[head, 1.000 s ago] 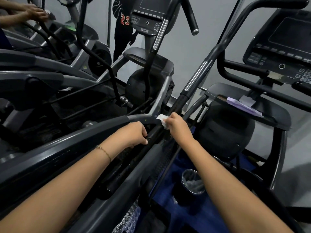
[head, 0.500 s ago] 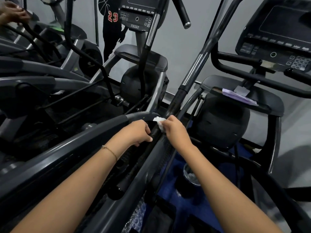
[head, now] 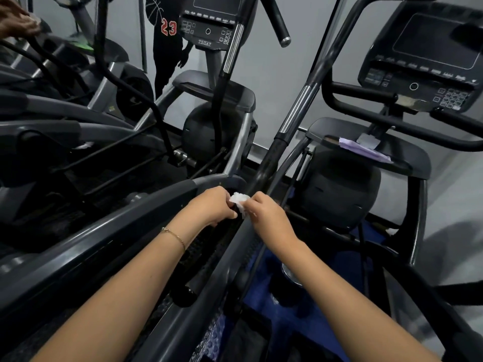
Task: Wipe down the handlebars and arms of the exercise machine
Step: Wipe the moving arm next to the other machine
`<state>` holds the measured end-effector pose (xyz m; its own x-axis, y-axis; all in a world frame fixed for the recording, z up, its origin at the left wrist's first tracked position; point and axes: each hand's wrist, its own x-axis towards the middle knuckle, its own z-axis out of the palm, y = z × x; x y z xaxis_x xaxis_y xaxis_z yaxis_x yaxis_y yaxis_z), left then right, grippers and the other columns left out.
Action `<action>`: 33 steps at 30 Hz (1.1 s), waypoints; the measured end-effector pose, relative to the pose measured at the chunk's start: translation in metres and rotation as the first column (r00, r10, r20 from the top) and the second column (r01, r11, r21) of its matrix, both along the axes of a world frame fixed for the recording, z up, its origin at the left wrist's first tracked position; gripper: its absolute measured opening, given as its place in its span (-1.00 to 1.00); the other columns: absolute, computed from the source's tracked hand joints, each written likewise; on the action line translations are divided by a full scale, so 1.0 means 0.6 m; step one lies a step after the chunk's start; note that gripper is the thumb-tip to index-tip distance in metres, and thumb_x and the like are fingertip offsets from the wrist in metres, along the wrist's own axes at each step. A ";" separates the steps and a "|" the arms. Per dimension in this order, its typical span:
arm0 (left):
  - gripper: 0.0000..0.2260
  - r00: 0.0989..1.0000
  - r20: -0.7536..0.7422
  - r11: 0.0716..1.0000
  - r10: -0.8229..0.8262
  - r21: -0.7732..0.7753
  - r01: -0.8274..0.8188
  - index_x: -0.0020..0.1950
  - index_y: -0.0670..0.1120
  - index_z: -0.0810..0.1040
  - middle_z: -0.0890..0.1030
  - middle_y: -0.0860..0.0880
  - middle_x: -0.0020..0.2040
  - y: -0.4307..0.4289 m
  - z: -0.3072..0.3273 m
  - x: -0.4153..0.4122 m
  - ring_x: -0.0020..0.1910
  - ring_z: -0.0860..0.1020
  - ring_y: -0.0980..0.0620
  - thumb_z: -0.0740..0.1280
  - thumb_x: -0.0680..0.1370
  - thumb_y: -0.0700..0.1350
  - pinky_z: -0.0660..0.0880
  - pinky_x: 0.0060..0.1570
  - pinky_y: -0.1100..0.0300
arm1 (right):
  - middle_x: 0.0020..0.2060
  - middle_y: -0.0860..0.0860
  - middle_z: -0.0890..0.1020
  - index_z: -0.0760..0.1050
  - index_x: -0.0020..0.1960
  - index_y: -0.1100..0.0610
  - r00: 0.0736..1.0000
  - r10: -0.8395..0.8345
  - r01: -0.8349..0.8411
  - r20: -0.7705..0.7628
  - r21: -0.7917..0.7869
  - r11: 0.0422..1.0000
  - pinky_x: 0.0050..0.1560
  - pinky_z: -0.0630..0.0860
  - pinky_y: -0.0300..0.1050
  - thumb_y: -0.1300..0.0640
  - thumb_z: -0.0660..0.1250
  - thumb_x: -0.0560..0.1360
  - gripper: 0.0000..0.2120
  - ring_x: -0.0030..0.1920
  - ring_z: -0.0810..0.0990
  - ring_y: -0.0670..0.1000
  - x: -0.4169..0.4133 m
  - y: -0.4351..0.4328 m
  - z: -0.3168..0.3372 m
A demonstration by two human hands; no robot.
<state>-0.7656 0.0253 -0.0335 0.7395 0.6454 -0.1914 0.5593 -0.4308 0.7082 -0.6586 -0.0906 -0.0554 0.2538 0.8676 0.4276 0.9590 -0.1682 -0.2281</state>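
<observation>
A long black swing arm (head: pixel 292 121) of the exercise machine, with a chrome band partway up, rises from centre frame to the upper right. At its lower end a small white wipe (head: pixel 240 201) is held between both hands. My left hand (head: pixel 213 206) is curled on the wipe's left side. Beside it, my right hand (head: pixel 266 212) pinches the wipe's right side against the arm. Below the hands runs a grey frame rail (head: pixel 104 239). The machine's console (head: pixel 428 56) and fixed black handlebars (head: pixel 366 94) are at the upper right.
A second machine with its console (head: pixel 209 19) and grip (head: pixel 277 22) stands ahead, left of the arm. A purple cloth (head: pixel 363 150) lies on the right machine's shroud. A metal cup (head: pixel 290 275) sits low on blue flooring. Another person's hand (head: pixel 15 22) is at the top left.
My left hand has let go of the arm's lower grip and come up to the wipe. My right hand stays at about the same place on the arm.
</observation>
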 end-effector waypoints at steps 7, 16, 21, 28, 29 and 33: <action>-0.82 1.000 0.018 1.000 0.002 0.007 -0.002 0.04 -0.04 0.54 0.65 -0.11 -0.07 -0.002 -0.002 -0.005 -0.05 0.65 -0.14 0.42 0.47 -0.08 0.60 -0.04 -0.01 | -0.20 0.08 0.43 0.55 -0.02 0.24 0.996 -0.085 0.085 0.007 -0.007 0.996 -0.24 0.25 -0.13 0.29 0.26 0.46 -0.86 -0.18 0.36 0.04 0.012 0.019 0.008; -0.77 0.990 0.134 0.998 -0.045 -0.045 0.051 0.11 -0.12 0.56 0.57 -0.01 -0.12 0.006 -0.008 -0.018 -0.23 0.53 0.08 0.42 0.48 -0.13 0.56 -0.34 0.26 | -0.11 0.12 0.52 0.60 0.01 0.18 0.994 -0.110 0.110 0.001 -0.040 0.993 -0.18 0.44 0.00 0.28 0.25 0.49 -0.82 -0.07 0.50 0.14 0.011 0.019 0.022; -0.78 0.961 0.275 0.855 0.028 -0.505 0.120 0.16 -0.18 0.53 0.55 -0.01 -0.20 0.017 -0.014 -0.042 -0.47 0.50 0.26 0.32 0.52 -0.32 0.50 -0.46 0.40 | -0.29 0.07 0.55 0.60 -0.20 0.16 0.998 -0.004 0.000 0.063 0.057 0.998 -0.46 0.40 -0.09 0.21 0.20 0.41 -0.80 -0.27 0.55 0.13 -0.021 -0.011 0.007; -0.75 0.962 0.269 0.876 0.041 -0.473 0.095 0.19 -0.15 0.53 0.54 -0.01 -0.21 0.011 -0.013 -0.042 -0.27 0.47 0.12 0.32 0.52 -0.30 0.53 -0.40 0.40 | -0.28 0.09 0.54 0.57 -0.27 0.20 0.993 -0.075 0.070 0.096 0.053 0.996 -0.42 0.47 -0.01 0.36 0.33 0.38 -0.88 -0.24 0.49 0.16 0.000 0.018 0.016; -0.75 0.961 0.272 0.879 0.043 -0.468 0.094 0.20 -0.16 0.53 0.55 -0.01 -0.22 0.012 -0.015 -0.042 -0.27 0.48 0.12 0.32 0.52 -0.30 0.53 -0.40 0.40 | -0.31 0.08 0.53 0.57 -0.28 0.20 0.993 -0.070 0.062 0.092 0.087 0.994 -0.46 0.46 -0.04 0.37 0.34 0.36 -0.88 -0.28 0.49 0.14 -0.007 0.014 0.010; -0.80 0.958 0.284 0.887 0.034 -0.450 0.102 0.14 -0.17 0.57 0.58 0.11 -0.43 0.012 -0.018 -0.043 -0.41 0.47 0.20 0.33 0.52 -0.30 0.47 -0.46 0.41 | -0.31 0.04 0.54 0.62 -0.17 0.16 0.995 0.066 -0.077 0.071 0.165 0.983 -0.46 0.43 -0.14 0.19 0.14 0.42 -0.73 -0.32 0.48 0.06 -0.040 -0.016 -0.016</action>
<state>-0.7913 0.0325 -0.0442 0.8257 0.5092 -0.2428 0.3029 -0.0371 0.9523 -0.6829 -0.1004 -0.0648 0.1609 0.7973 0.5817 0.9809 -0.0637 -0.1840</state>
